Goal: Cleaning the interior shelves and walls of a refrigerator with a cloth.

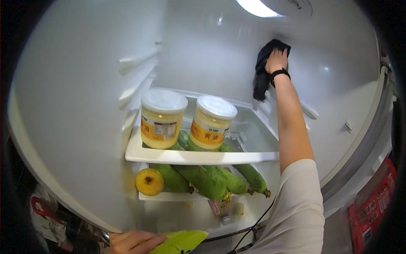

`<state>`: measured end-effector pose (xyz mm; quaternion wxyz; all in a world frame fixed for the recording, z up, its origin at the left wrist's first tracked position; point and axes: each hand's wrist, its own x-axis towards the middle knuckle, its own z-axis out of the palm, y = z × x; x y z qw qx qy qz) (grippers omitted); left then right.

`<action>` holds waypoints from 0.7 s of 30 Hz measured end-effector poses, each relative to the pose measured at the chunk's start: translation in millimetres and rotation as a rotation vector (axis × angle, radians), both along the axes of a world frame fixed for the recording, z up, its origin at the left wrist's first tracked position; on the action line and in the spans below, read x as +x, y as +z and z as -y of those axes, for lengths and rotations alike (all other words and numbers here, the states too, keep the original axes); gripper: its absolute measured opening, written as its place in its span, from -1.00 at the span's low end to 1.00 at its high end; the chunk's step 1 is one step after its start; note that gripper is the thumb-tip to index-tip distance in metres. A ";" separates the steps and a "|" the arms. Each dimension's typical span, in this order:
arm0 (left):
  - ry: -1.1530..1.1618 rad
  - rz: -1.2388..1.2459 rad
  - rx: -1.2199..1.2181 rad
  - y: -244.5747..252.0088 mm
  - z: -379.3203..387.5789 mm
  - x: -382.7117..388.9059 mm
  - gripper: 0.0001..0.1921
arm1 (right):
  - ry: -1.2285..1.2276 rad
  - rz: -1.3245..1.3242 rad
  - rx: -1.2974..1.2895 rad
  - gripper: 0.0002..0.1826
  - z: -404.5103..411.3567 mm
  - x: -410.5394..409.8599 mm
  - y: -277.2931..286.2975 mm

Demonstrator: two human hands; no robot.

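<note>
Inside a lit refrigerator, my right hand (277, 61) presses a dark cloth (262, 63) against the back right corner, above the glass shelf (203, 157). A black band circles that wrist. At the bottom edge, my left hand (136, 242) holds a bright green object (179, 242), partly cut off by the frame; its kind is unclear. Two plastic tubs with white lids and pale yellow contents, a left tub (162, 119) and a right tub (212, 123), stand on the glass shelf between my hands.
Several long green gourds (206, 182) and a round yellow fruit (149, 182) lie on the shelf below. Empty shelf rails (134, 65) jut from the left wall. A dark cable (257, 222) runs beside my right sleeve. A red package (374, 206) is outside at right.
</note>
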<state>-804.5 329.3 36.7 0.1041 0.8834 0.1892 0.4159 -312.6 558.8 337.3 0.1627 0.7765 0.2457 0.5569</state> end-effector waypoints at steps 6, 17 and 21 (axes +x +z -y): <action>0.010 -0.051 0.004 -3.4 -2.9 -1.0 -0.60 | -0.117 -0.086 -0.155 -0.37 -3.3 9.9 6.2; -0.229 0.084 -0.080 -2.9 -10.6 -14.9 -0.56 | -0.034 -0.164 -0.266 -0.39 72.4 -36.3 -40.4; -0.346 0.134 -0.118 -11.6 -11.5 -18.7 -0.56 | 0.071 -0.050 -0.221 -0.46 126.7 -45.6 -39.5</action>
